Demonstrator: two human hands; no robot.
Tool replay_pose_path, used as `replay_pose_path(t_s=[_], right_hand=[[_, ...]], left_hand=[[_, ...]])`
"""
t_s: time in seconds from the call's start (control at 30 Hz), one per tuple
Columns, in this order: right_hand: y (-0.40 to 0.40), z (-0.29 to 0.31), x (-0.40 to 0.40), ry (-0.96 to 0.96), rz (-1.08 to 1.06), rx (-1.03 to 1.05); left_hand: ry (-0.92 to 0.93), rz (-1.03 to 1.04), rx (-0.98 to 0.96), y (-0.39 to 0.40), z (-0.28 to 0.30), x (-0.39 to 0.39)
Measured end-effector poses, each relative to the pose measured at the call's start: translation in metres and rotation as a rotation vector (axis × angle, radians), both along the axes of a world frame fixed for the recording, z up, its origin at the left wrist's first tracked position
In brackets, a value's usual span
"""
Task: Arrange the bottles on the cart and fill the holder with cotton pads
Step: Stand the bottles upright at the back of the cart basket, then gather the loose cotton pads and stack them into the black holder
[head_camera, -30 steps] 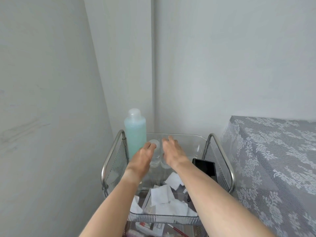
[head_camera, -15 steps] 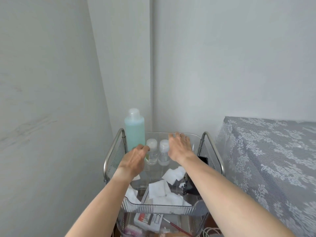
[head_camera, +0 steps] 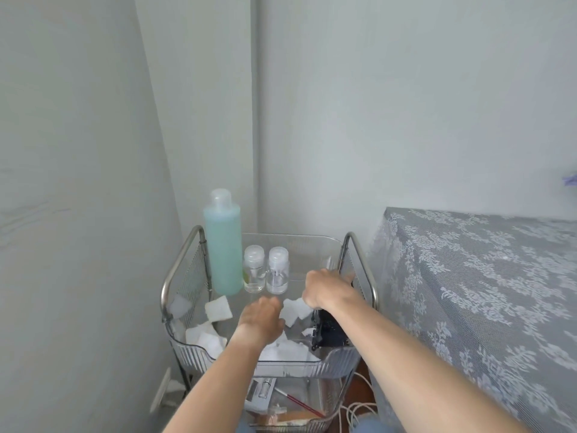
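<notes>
Hands (head_camera: 260,317) withdrawn, three bottles (head_camera: 223,245) upright

A tall blue-green bottle (head_camera: 223,245) and two small clear bottles (head_camera: 253,269) (head_camera: 278,270) stand upright in the cart's clear tray (head_camera: 290,368). Both hands, the left hand (head_camera: 260,318) and right hand (head_camera: 324,289), hover over scattered cotton pads (head_camera: 218,308) beside a black holder (head_camera: 327,331).

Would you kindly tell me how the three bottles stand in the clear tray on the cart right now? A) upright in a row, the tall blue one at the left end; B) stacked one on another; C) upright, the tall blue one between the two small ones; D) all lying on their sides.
A: the tall blue bottle stands upright at the left, with the two small clear bottles upright beside it to its right in the tray.
</notes>
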State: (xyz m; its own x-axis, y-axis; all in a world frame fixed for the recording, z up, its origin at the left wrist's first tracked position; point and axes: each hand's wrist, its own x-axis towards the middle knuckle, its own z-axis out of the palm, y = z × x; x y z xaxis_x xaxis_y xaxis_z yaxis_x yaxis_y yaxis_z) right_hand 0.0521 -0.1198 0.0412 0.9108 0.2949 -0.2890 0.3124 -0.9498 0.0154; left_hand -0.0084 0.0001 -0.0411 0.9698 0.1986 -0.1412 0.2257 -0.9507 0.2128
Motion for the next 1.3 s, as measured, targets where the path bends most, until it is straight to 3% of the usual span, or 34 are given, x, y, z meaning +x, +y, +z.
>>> replay_pose_path(t_s=[0.2,0.47,0.67,0.8,1.0,1.13,1.3], right_hand=[[-0.002,0.002,-0.003,0.087,0.005,-0.044],[0.006,0.021,0.010,0.269,-0.032,-0.097],[0.001,0.021,0.029,-0.066,0.018,0.162],[-0.002,-0.004,0.034,-0.185,0.083,0.278],[-0.003,-0.020,0.035,-0.163,0.097,0.344],[-0.006,-0.022,0.033,-0.119,0.096,0.376],[-0.010,-0.016,0.031,-0.090,0.068,0.375]], left_hand=[[-0.021,-0.054,-0.052,-0.015,-0.008,0.009],[0.033,-0.101,0.022,-0.007,-0.018,0.010],[-0.068,-0.082,-0.031,-0.004,-0.012,0.018],[-0.150,-0.095,-0.038,-0.012,-0.011,0.026],[-0.212,-0.102,-0.053,-0.026,-0.016,0.038],[-0.130,-0.250,0.043,-0.033,-0.017,0.051],[-0.153,-0.170,-0.140,-0.029,-0.015,0.052]])
